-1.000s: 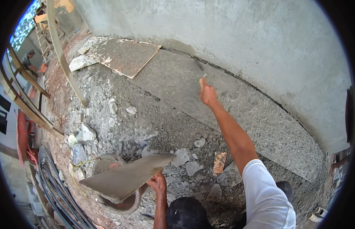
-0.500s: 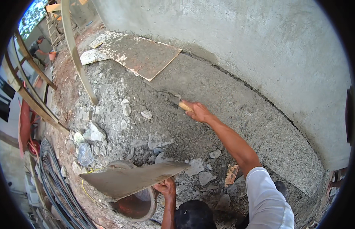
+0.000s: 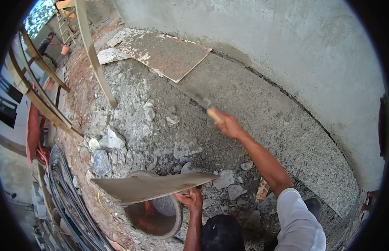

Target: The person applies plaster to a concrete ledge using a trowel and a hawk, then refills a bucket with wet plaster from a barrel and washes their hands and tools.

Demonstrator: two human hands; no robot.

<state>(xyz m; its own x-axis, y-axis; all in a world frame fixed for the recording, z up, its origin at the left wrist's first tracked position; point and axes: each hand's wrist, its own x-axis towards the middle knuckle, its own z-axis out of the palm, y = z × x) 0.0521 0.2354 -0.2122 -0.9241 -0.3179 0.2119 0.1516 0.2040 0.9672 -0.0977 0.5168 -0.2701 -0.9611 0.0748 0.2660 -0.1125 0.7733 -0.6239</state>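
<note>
My right hand [image 3: 228,125] grips the wooden handle of a trowel [image 3: 215,115], whose blurred blade is at the lower edge of a grey cement strip [image 3: 261,100] along the wall. My left hand [image 3: 190,198] holds a flat, cement-smeared board [image 3: 148,187] from underneath, tilted, with its top bare of any heap. Beneath the board is a round bucket [image 3: 140,224] with murky water, partly hidden. A speckled, cement-stained panel [image 3: 169,58] lies on the strip farther along.
A plastered wall [image 3: 278,37] bounds the strip. Rubble [image 3: 119,140] covers the ground. Curved timbers [image 3: 94,58] stand left, near a red wheelbarrow [image 3: 32,129] and coiled black hoses [image 3: 66,184]. Farther back another person [image 3: 48,46] reaches toward an orange bucket [image 3: 65,50].
My right hand and trowel have moved down from the middle of the strip to its lower edge. My left hand and board have shifted slightly right in view.
</note>
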